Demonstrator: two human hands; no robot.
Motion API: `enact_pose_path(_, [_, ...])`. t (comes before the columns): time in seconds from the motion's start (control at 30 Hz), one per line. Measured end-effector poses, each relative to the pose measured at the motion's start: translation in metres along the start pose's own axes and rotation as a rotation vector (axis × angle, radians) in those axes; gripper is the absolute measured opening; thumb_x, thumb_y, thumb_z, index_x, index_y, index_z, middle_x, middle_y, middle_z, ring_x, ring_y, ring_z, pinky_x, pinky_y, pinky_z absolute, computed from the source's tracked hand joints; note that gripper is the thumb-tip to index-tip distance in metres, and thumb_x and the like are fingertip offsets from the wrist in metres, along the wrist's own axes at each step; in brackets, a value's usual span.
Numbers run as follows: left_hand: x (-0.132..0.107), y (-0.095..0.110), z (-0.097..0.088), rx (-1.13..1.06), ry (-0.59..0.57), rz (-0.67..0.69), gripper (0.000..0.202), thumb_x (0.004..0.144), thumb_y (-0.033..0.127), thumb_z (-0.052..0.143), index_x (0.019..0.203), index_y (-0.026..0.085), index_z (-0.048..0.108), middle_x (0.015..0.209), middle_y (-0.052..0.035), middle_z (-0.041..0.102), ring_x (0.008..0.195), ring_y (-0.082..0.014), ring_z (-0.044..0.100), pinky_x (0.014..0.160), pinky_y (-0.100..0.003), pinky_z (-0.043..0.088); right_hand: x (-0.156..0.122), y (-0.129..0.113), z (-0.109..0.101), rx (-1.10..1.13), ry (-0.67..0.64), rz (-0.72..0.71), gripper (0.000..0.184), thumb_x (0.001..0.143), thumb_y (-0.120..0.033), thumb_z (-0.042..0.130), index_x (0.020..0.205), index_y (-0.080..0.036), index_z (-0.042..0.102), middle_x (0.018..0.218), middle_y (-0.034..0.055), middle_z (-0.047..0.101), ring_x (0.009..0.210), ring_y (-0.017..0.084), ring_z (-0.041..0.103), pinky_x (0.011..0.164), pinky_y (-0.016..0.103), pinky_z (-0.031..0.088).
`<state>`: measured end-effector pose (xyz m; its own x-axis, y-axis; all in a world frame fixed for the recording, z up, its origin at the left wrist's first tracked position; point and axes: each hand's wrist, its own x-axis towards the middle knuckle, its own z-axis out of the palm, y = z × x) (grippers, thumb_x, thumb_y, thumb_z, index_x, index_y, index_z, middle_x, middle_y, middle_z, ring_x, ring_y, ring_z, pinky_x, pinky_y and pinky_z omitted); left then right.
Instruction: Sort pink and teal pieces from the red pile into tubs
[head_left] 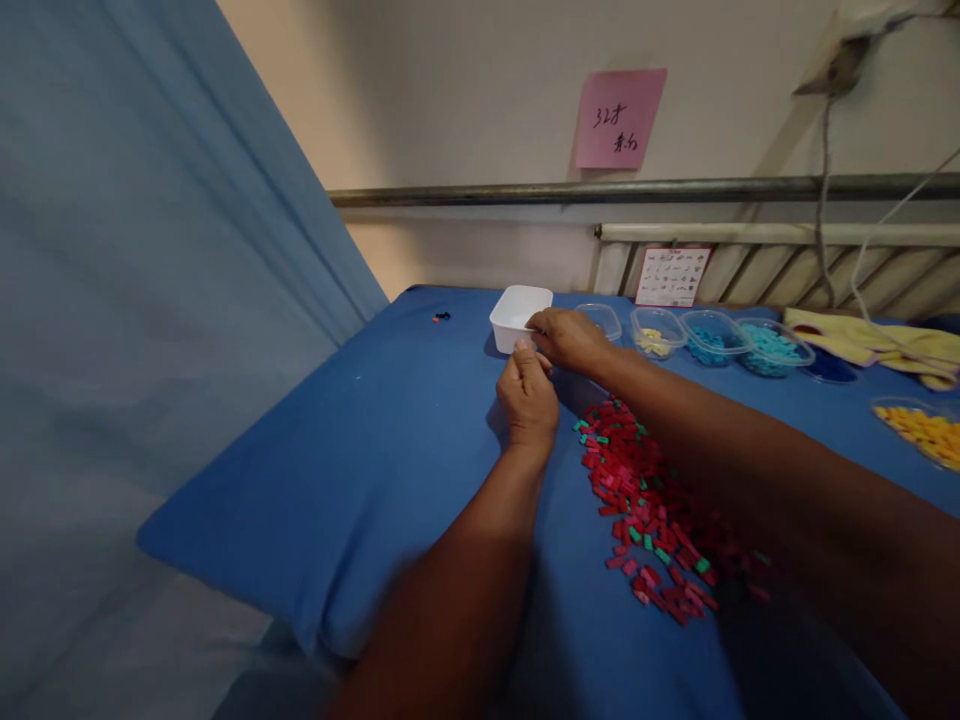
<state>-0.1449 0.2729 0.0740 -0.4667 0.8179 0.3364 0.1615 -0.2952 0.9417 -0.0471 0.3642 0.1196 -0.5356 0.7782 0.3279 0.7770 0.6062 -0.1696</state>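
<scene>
A white plastic tub (513,339) stands near the back edge of the blue-covered table. At its front right corner my right hand (571,340) has its fingers bent together, tips by the rim; whether they pinch the rim or a small piece is hidden. Just in front of the tub, my left hand (529,396) is closed with the thumb on top, and what lies inside it does not show. Below my right forearm spreads a pile of small red pieces (626,470), with some green and pink ones mixed in. My forearm covers part of that pile.
Clear tubs along the back hold pale yellow pieces (655,342), blue pieces (705,345) and turquoise pieces (771,345). Farther right are a yellow cloth (840,335) and orange-yellow pieces (926,430). A small black item (442,316) lies back left. A blue curtain (172,200) hangs at left.
</scene>
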Motion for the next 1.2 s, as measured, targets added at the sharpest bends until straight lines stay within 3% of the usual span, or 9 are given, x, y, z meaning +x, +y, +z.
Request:
enact_pose_path(0.1, [0.003, 0.005, -0.006, -0.037, 0.042, 0.012, 0.065, 0.112, 0.069, 0.031, 0.074, 0.021, 0.056, 0.069, -0.0044, 0.059, 0.065, -0.0167, 0.057, 0.064, -0.03, 0.047, -0.038, 0.003, -0.029, 0.002, 0.051, -0.037, 0.035, 0.108, -0.028, 0.049, 0.127, -0.016, 0.075, 0.126, 0.0152, 0.078, 0.116, 0.03, 0.071, 0.1, 0.039, 0.051])
enact_pose_path(0.23, [0.004, 0.005, -0.008, -0.055, 0.013, 0.0, 0.065, 0.112, 0.068, 0.032, 0.074, 0.021, 0.057, 0.069, -0.0033, 0.059, 0.062, -0.0159, 0.056, 0.062, -0.029, 0.045, -0.122, 0.021, -0.087, 0.07, 0.271, -0.059, 0.03, 0.108, -0.032, 0.047, 0.119, -0.021, 0.073, 0.124, 0.0135, 0.077, 0.116, 0.029, 0.071, 0.105, 0.041, 0.053])
enact_pose_path(0.37, [0.0, -0.002, -0.004, 0.111, -0.237, 0.078, 0.048, 0.109, 0.056, 0.046, 0.087, 0.019, 0.068, 0.076, -0.0026, 0.065, 0.07, -0.0165, 0.06, 0.066, -0.028, 0.045, -0.219, 0.053, -0.127, 0.024, 0.387, 0.089, 0.024, 0.104, -0.047, 0.058, 0.111, -0.027, 0.07, 0.117, 0.0123, 0.078, 0.111, 0.032, 0.074, 0.1, 0.045, 0.057])
enact_pose_path(0.53, [0.0, 0.001, -0.012, 0.475, -0.572, 0.189, 0.027, 0.101, 0.037, 0.058, 0.094, 0.018, 0.077, 0.092, -0.0048, 0.077, 0.086, -0.0201, 0.069, 0.08, -0.031, 0.05, -0.305, 0.097, -0.126, -0.031, 0.478, 0.229, 0.023, 0.106, -0.044, 0.052, 0.092, -0.031, 0.063, 0.098, 0.0119, 0.078, 0.094, 0.035, 0.076, 0.087, 0.051, 0.058])
enact_pose_path(0.63, [0.002, 0.011, -0.022, 0.612, -0.736, 0.286, 0.026, 0.097, 0.031, 0.059, 0.108, 0.02, 0.081, 0.11, -0.0073, 0.08, 0.1, -0.0241, 0.072, 0.093, -0.035, 0.054, -0.32, 0.113, -0.12, -0.076, 0.442, 0.284, 0.032, 0.108, -0.045, 0.043, 0.088, -0.032, 0.064, 0.094, 0.0136, 0.076, 0.091, 0.036, 0.075, 0.085, 0.053, 0.058])
enact_pose_path(0.8, [0.003, 0.024, -0.032, 0.769, -0.981, 0.383, 0.033, 0.093, 0.022, 0.055, 0.109, 0.021, 0.084, 0.114, -0.0087, 0.079, 0.105, -0.026, 0.072, 0.097, -0.038, 0.056, -0.319, 0.132, -0.117, -0.091, 0.305, 0.275, 0.039, 0.108, -0.047, 0.044, 0.085, -0.027, 0.068, 0.095, 0.0135, 0.079, 0.09, 0.034, 0.075, 0.082, 0.049, 0.057])
enact_pose_path(0.93, [0.001, 0.027, -0.032, 0.773, -1.054, 0.422, 0.037, 0.094, 0.02, 0.052, 0.113, 0.022, 0.084, 0.117, -0.0081, 0.079, 0.108, -0.0256, 0.072, 0.098, -0.038, 0.056, -0.324, 0.141, -0.117, -0.079, 0.218, 0.313, 0.037, 0.106, -0.048, 0.047, 0.092, -0.027, 0.074, 0.099, 0.0104, 0.082, 0.089, 0.035, 0.076, 0.079, 0.05, 0.059])
enact_pose_path(1.1, [-0.001, 0.032, -0.031, 0.848, -1.039, 0.46, 0.035, 0.098, 0.023, 0.052, 0.115, 0.023, 0.083, 0.118, -0.0091, 0.078, 0.111, -0.027, 0.071, 0.1, -0.039, 0.056, -0.324, 0.119, -0.131, -0.089, 0.421, 0.323, 0.035, 0.109, -0.047, 0.046, 0.101, -0.03, 0.075, 0.103, 0.0113, 0.081, 0.096, 0.034, 0.077, 0.082, 0.05, 0.06])
enact_pose_path(1.2, [-0.002, 0.036, -0.031, 0.874, -1.062, 0.474, 0.036, 0.098, 0.02, 0.051, 0.115, 0.022, 0.083, 0.117, -0.01, 0.077, 0.109, -0.027, 0.071, 0.1, -0.039, 0.056, -0.315, 0.087, -0.133, -0.053, 0.504, 0.191, 0.026, 0.109, -0.041, 0.053, 0.106, -0.029, 0.076, 0.104, 0.0102, 0.082, 0.094, 0.03, 0.077, 0.08, 0.045, 0.061])
